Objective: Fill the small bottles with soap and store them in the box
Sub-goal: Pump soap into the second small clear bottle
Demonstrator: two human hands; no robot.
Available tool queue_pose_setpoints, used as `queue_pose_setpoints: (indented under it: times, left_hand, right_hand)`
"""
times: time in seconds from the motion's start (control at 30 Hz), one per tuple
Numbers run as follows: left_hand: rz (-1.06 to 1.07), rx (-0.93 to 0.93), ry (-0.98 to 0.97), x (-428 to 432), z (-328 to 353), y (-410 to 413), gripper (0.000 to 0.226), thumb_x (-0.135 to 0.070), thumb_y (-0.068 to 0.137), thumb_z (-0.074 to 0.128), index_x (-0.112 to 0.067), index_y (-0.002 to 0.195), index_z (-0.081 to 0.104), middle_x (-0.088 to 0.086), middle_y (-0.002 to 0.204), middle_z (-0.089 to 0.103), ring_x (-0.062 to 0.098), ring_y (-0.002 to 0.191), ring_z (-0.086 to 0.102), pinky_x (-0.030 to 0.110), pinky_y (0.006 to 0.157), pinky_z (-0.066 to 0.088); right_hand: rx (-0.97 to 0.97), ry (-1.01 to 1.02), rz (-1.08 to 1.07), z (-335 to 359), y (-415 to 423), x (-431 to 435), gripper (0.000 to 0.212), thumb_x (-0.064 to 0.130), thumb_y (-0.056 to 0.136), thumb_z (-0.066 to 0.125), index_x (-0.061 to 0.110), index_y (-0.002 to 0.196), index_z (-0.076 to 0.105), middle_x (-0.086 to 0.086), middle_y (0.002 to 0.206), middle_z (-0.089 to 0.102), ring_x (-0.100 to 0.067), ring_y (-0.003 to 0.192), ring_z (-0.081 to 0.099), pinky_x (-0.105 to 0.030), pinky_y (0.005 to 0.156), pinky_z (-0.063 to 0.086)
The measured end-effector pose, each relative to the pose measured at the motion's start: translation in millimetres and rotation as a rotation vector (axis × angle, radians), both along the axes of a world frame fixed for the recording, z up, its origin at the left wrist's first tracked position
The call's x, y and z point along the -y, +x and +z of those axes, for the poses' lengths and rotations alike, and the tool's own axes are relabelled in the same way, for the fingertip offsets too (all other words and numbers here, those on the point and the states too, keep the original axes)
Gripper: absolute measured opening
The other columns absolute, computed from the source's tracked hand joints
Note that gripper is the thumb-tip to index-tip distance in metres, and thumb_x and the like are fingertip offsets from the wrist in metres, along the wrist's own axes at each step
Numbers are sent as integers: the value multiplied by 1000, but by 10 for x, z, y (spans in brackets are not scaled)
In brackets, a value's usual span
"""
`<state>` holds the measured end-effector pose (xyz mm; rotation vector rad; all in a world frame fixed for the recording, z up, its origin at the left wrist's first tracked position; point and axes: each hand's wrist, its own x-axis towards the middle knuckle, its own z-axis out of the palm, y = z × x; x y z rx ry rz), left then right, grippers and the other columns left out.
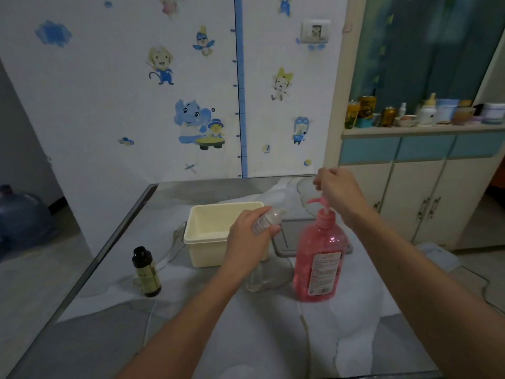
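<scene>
A big pink soap bottle (319,258) with a pump head (318,201) stands upright on the table, right of centre. My left hand (246,242) grips a small clear bottle (269,218), tilted with its mouth towards the pump spout. My right hand (337,190) is directly above the pump with its fingers curled; I cannot make out anything between them. The cream box (207,233) sits open and looks empty just behind my left hand. A second small clear bottle (255,280) stands on the table below my left hand.
A dark brown bottle (146,272) stands near the table's left edge. A flat grey lid (291,236) lies behind the soap bottle. A white sheet covers the steel table (169,192). A cabinet (415,187) stands to the right, a water jug (19,214) on the floor at left.
</scene>
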<state>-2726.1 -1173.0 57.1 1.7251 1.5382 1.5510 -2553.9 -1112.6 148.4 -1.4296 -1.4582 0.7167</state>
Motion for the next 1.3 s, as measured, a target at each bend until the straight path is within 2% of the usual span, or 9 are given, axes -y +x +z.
queue_pose_setpoints:
  times: [0.13, 0.2, 0.33, 0.53, 0.7, 0.83, 0.9, 1.13, 1.3]
  left_hand:
    - [-15, -51, 2, -28, 39, 140, 42, -24, 78, 76, -23, 119, 65, -5, 110, 63, 5, 100, 56, 15, 86, 40]
    - [-26, -66, 7, -38, 66, 182, 42, -24, 79, 76, -22, 120, 65, -4, 109, 63, 5, 99, 56, 17, 87, 41]
    - [-39, -62, 15, -71, 125, 233, 44, -24, 78, 76, -21, 121, 65, -5, 111, 63, 6, 102, 57, 17, 88, 43]
    - [-72, -85, 20, -126, 204, 333, 43, -26, 78, 76, -24, 120, 66, -4, 107, 64, 8, 97, 59, 25, 85, 47]
    - [-98, -97, 15, -158, 220, 377, 41, -26, 78, 76, -28, 118, 67, -3, 103, 64, 8, 92, 60, 23, 79, 46]
    - [-113, -82, 12, -155, 226, 375, 39, -24, 78, 76, -31, 116, 68, -3, 99, 64, 9, 90, 59, 25, 79, 46]
    - [-121, -89, 4, -158, 217, 367, 39, -25, 78, 75, -32, 116, 68, -4, 95, 63, 7, 88, 58, 24, 77, 45]
    - [-149, -118, -8, -164, 190, 381, 38, -20, 78, 76, -28, 114, 69, -3, 86, 57, -6, 74, 51, 9, 66, 36]
    - [-157, -110, -20, -163, 218, 378, 38, -22, 78, 76, -32, 114, 69, -8, 85, 57, -4, 77, 53, 10, 66, 38]
  right_hand:
    - [-45, -142, 72, -174, -30, -66, 29, 11, 92, 41, -4, 91, 67, -6, 67, 65, -18, 60, 58, -28, 60, 46]
    - [-56, -142, 70, -217, -36, -93, 29, 10, 92, 41, -3, 85, 66, -10, 67, 65, -25, 62, 60, -33, 66, 50]
    - [-74, -137, 84, -235, -24, -124, 28, 8, 91, 41, -4, 81, 65, -16, 68, 65, -27, 56, 59, -32, 59, 50]
    - [47, -172, 119, -248, 26, -158, 26, 11, 89, 43, 5, 73, 63, -6, 63, 64, -23, 57, 60, -35, 62, 52]
    - [163, -145, 137, -241, 53, -158, 24, 15, 88, 47, 4, 84, 67, -8, 76, 68, -21, 65, 61, -35, 70, 53]
    - [398, -82, 108, -201, 21, -113, 19, 11, 86, 60, 4, 101, 69, -14, 105, 69, -29, 100, 64, -33, 79, 51]
    - [599, -36, 122, -224, 16, -124, 21, 17, 85, 62, 7, 104, 68, -12, 107, 68, -28, 103, 62, -34, 81, 51]
    - [696, 51, 85, -376, 0, -83, 25, 10, 94, 51, 6, 116, 63, -10, 117, 63, -23, 108, 58, -30, 91, 46]
    - [852, 69, 138, -313, 19, -91, 30, 17, 81, 71, 9, 110, 67, -9, 112, 66, -24, 106, 60, -31, 90, 49]
